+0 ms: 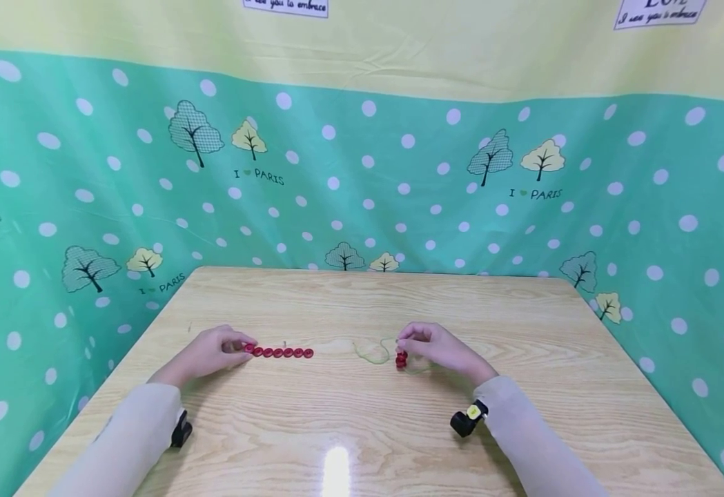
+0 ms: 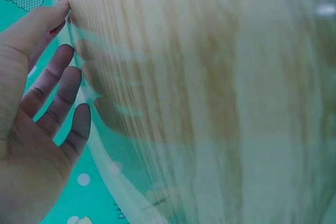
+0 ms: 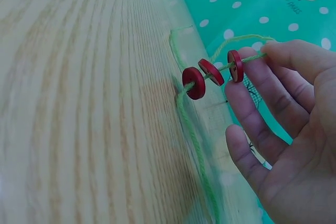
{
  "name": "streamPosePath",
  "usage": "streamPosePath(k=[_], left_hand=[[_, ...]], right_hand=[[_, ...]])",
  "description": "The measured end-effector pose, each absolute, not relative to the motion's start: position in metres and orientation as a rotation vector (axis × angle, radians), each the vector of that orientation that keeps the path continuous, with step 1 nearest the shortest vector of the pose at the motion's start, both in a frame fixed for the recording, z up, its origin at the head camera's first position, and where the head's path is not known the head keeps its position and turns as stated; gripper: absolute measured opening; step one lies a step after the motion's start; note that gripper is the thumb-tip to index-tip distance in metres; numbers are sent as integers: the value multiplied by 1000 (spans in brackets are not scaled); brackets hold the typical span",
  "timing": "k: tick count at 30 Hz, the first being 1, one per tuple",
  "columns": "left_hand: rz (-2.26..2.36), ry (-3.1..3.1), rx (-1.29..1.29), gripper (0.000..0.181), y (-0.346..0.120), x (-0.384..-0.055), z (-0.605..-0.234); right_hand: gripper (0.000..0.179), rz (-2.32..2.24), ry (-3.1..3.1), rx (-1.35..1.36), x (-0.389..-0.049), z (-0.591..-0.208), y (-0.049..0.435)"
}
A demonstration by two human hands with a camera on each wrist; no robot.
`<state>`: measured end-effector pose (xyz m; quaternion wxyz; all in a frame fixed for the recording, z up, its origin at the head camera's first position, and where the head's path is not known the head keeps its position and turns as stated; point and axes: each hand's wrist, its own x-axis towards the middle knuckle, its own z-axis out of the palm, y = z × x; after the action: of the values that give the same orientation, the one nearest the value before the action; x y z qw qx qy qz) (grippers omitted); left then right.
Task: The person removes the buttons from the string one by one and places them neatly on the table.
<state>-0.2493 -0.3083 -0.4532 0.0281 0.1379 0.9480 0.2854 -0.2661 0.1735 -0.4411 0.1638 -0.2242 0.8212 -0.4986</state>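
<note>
In the head view a row of several red buttons (image 1: 288,353) lies on the table, left of the middle. My left hand (image 1: 217,348) is at the row's left end, thumb and forefinger on the end button (image 1: 249,348). Its other fingers (image 2: 65,87) are spread loosely in the left wrist view. My right hand (image 1: 437,347) pinches a green string (image 3: 254,57) between thumb and forefinger. Three red buttons (image 3: 193,83) are threaded on that string and hang tilted beside the fingertips. The rest of the string trails down onto the tabletop.
The wooden table (image 1: 349,421) reaches back to a green polka-dot cloth (image 1: 368,186) hung behind it and at both sides. A loose curl of the green string (image 1: 370,359) lies between the button row and my right hand.
</note>
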Motion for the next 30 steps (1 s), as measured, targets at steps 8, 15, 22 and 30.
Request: streamPosePath(k=[8,15,22,30], left_hand=[[873,2926,429,28,-310,-251,-454],[876,2927,417,26,-309,-250,-453],[870,2928,412,24,-308,-248,-452],[895,2960,484,23,-297,-248,-444]], right_hand=[[28,-1416,2350,-629,-265,-441,174],[27,-1432,2332,-626,-264,-440,174],[29,-1435,2320,-642,-264,-440,173],[28,-1434,2318,-633,-265,-440,173]])
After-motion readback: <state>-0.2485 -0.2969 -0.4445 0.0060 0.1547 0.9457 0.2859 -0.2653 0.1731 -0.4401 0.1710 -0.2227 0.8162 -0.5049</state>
